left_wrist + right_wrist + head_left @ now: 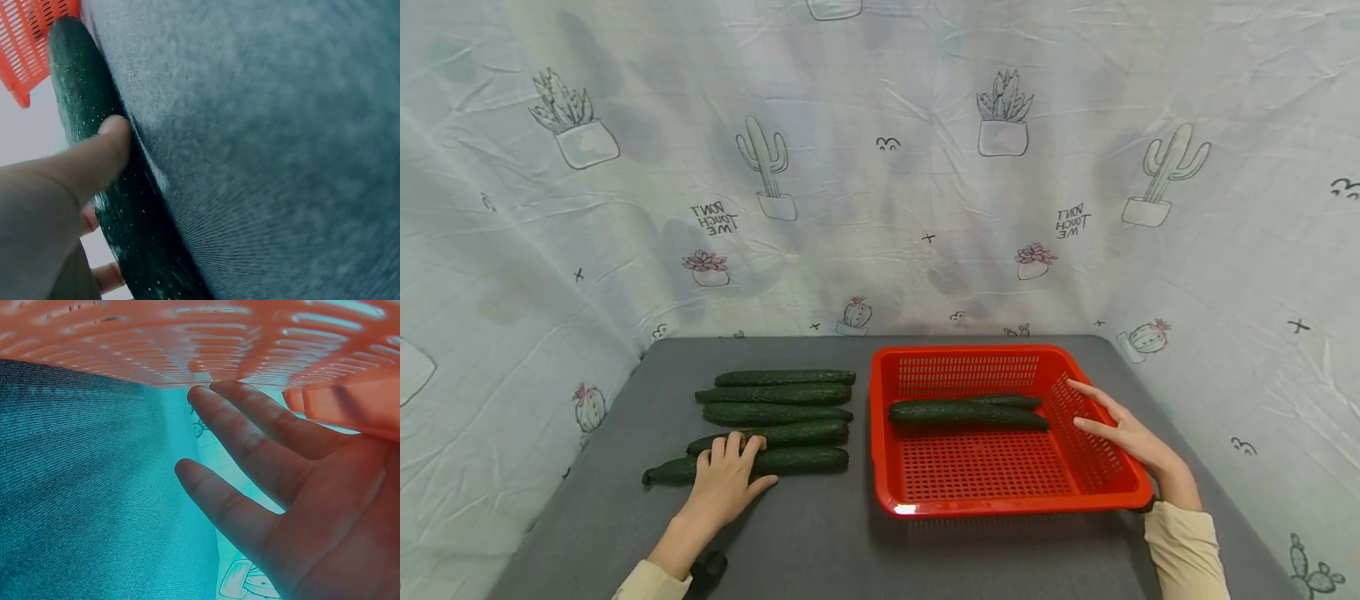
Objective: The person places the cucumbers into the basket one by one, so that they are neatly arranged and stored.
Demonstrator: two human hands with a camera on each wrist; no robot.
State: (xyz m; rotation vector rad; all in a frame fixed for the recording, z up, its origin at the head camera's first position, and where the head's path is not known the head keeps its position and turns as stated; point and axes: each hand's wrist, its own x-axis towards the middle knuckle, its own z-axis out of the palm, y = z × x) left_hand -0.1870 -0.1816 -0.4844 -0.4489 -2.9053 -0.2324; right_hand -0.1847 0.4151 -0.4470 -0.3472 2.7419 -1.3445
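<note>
My left hand (727, 479) grips the nearest cucumber (78, 81) on the grey table, fingers over its far side and thumb along its near side. Behind it lie several more cucumbers (778, 393) in a loose stack of rows, roughly parallel. My right hand (1123, 429) holds the right wall of a red plastic basket (1011, 505). Thumb and a finger reach over the rim to the inside, while the other fingers (250, 437) extend along the outside of the slotted wall. Inside the basket are two dark green cucumbers (967, 415), one partly hidden behind the other.
The grey table (805, 542) ends at a hanging white cloth (880, 208) printed with cacti, which closes off the back and both sides. The basket's raised walls stand just right of the cucumber rows. A dark wrist strap (707, 573) is under my left wrist.
</note>
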